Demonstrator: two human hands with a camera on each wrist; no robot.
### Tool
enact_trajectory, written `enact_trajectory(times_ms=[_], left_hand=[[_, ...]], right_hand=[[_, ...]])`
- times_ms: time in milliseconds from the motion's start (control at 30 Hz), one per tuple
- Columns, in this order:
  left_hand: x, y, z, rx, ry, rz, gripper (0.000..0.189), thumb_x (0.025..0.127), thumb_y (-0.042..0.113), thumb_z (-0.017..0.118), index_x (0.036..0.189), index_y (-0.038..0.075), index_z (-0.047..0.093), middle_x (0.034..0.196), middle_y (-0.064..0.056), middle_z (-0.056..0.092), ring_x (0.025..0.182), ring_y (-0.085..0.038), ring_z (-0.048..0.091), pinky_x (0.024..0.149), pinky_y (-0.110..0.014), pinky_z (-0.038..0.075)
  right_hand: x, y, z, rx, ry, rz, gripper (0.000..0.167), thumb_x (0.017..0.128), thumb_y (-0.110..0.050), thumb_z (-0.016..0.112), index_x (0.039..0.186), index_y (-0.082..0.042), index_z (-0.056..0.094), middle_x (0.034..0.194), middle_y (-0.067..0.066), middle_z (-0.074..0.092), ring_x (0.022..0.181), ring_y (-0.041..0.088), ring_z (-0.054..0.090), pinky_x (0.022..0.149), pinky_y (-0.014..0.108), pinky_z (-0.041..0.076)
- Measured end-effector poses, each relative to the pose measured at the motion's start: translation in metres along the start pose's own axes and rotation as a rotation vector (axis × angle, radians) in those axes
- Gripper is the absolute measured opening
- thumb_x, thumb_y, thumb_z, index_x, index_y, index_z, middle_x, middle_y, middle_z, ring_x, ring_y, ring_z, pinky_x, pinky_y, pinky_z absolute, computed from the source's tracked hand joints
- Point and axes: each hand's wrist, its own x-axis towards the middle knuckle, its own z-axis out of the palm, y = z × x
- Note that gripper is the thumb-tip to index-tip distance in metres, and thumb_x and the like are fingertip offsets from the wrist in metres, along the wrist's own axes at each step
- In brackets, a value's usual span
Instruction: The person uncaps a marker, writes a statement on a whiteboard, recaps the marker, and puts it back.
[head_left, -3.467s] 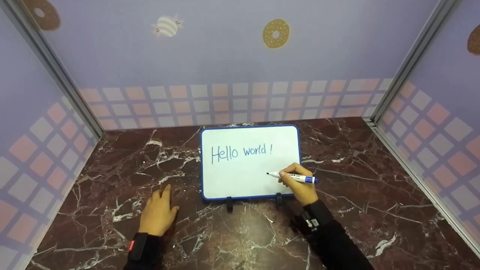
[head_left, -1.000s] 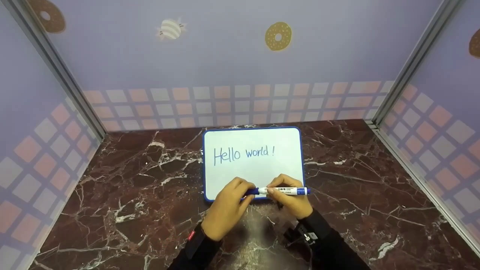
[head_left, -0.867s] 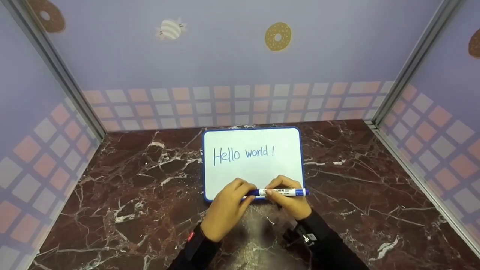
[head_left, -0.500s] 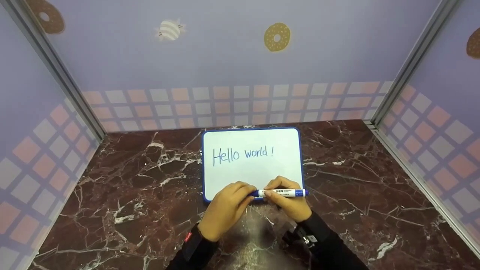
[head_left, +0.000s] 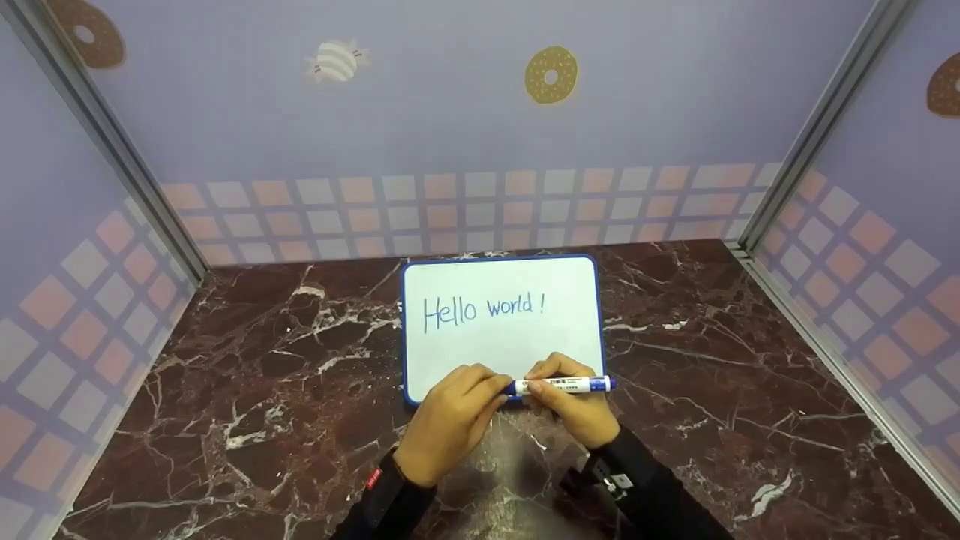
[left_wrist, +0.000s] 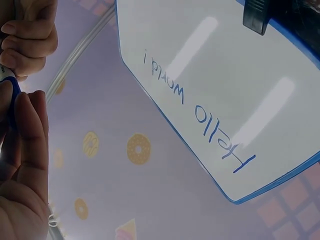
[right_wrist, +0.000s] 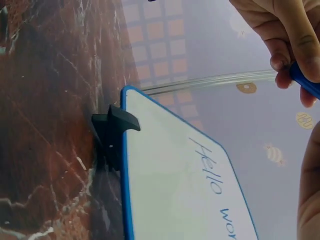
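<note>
A white whiteboard marker [head_left: 570, 385] with blue ends lies level between both hands, in front of the lower edge of a blue-framed whiteboard [head_left: 480, 352]. My right hand [head_left: 581, 405] pinches its white barrel between thumb and fingers. My left hand [head_left: 450, 420] pinches the blue cap [left_wrist: 13, 102], which sits on the marker's left end; in the head view the fingers hide most of it. The right wrist view shows the left fingers around the blue cap [right_wrist: 305, 80]. "Hello world !" is written in blue across the board's upper half.
The whiteboard stands in dark clips [right_wrist: 112, 132] on a dark red marbled tabletop [head_left: 300, 360]. Lilac walls [head_left: 450, 112] with pink and white checks and printed doughnuts enclose the back and both sides.
My left hand has come from the tabletop at left to the marker. The marker, black tip bare earlier, now has the blue cap pressed on, and both hands have barely moved lately.
</note>
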Motion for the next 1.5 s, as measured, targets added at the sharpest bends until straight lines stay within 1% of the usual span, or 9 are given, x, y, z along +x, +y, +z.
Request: enact_trajectory(times_ms=[167, 400, 567, 700, 800, 933, 1067, 1300, 1500], left_hand=[[0.0, 0.0, 0.001, 0.012, 0.007, 0.001, 0.018, 0.084, 0.009, 0.072, 0.101, 0.006, 0.071, 0.091, 0.0, 0.066, 0.079, -0.01, 0.06, 0.073, -0.018, 0.053], [0.0, 0.0, 0.005, 0.041, 0.043, 0.032, 0.017, 0.082, 0.009, 0.074, 0.099, 0.005, 0.071, 0.09, -0.001, 0.066, 0.077, -0.01, 0.06, 0.072, -0.017, 0.052], [-0.001, 0.0, 0.007, 0.047, 0.065, 0.047, 0.018, 0.082, 0.008, 0.074, 0.099, 0.005, 0.072, 0.092, -0.001, 0.067, 0.078, -0.011, 0.06, 0.073, -0.017, 0.052], [-0.001, 0.0, 0.008, 0.063, 0.058, 0.052, 0.018, 0.082, 0.008, 0.074, 0.099, 0.005, 0.072, 0.093, -0.002, 0.068, 0.079, -0.011, 0.06, 0.073, -0.017, 0.052], [-0.001, -0.001, 0.007, 0.021, 0.037, 0.035, 0.019, 0.083, 0.008, 0.074, 0.101, 0.005, 0.072, 0.094, -0.002, 0.068, 0.081, -0.012, 0.061, 0.075, -0.018, 0.053], [-0.002, -0.004, 0.003, -0.074, 0.013, -0.011, 0.019, 0.084, 0.009, 0.073, 0.103, 0.006, 0.071, 0.094, -0.001, 0.067, 0.084, -0.012, 0.062, 0.078, -0.021, 0.054], [-0.002, -0.007, 0.0, -0.109, -0.004, -0.041, 0.018, 0.085, 0.01, 0.073, 0.103, 0.007, 0.071, 0.095, -0.001, 0.067, 0.085, -0.011, 0.063, 0.078, -0.022, 0.054], [-0.002, -0.01, -0.006, -0.112, -0.021, -0.09, 0.02, 0.084, 0.009, 0.074, 0.104, 0.008, 0.071, 0.096, 0.0, 0.067, 0.087, -0.011, 0.063, 0.077, -0.022, 0.054], [-0.004, -0.013, -0.009, -0.098, -0.026, -0.115, 0.02, 0.085, 0.01, 0.074, 0.105, 0.009, 0.072, 0.097, 0.0, 0.068, 0.088, -0.011, 0.063, 0.077, -0.023, 0.054]], right_hand=[[0.0, 0.002, 0.001, -0.008, 0.005, 0.008, 0.01, 0.092, 0.007, 0.055, 0.092, -0.001, 0.061, 0.08, -0.006, 0.066, 0.061, 0.001, 0.057, 0.044, 0.015, 0.043], [-0.001, 0.003, 0.004, 0.009, 0.034, 0.054, 0.018, 0.092, 0.003, 0.056, 0.09, -0.013, 0.064, 0.079, -0.008, 0.067, 0.06, -0.002, 0.057, 0.046, 0.01, 0.042], [-0.001, 0.006, 0.004, 0.074, 0.019, 0.033, 0.021, 0.093, 0.004, 0.055, 0.092, -0.014, 0.065, 0.082, -0.006, 0.067, 0.065, 0.0, 0.06, 0.051, 0.012, 0.047], [-0.001, 0.006, 0.004, 0.105, 0.007, 0.031, 0.021, 0.094, 0.003, 0.055, 0.093, -0.015, 0.066, 0.084, -0.005, 0.068, 0.068, 0.002, 0.061, 0.055, 0.014, 0.049], [-0.001, 0.003, 0.004, 0.053, 0.026, 0.048, 0.017, 0.093, 0.002, 0.057, 0.092, -0.012, 0.066, 0.081, -0.006, 0.069, 0.063, 0.0, 0.06, 0.051, 0.013, 0.047], [-0.001, -0.003, 0.003, -0.06, 0.041, 0.096, 0.004, 0.091, 0.002, 0.06, 0.09, 0.003, 0.063, 0.074, -0.007, 0.069, 0.056, 0.0, 0.059, 0.042, 0.013, 0.042], [0.0, -0.007, 0.002, -0.125, 0.031, 0.141, 0.014, 0.091, -0.001, 0.062, 0.093, 0.013, 0.061, 0.072, -0.007, 0.068, 0.055, 0.001, 0.058, 0.041, 0.014, 0.04], [0.001, -0.007, -0.003, -0.072, -0.027, 0.145, 0.028, 0.09, -0.008, 0.067, 0.105, 0.014, 0.06, 0.077, -0.001, 0.066, 0.062, 0.001, 0.057, 0.048, 0.014, 0.043], [0.001, -0.008, -0.013, 0.008, -0.045, 0.123, 0.023, 0.09, 0.002, 0.061, 0.108, 0.016, 0.057, 0.082, -0.004, 0.068, 0.065, 0.003, 0.059, 0.051, 0.016, 0.047]])
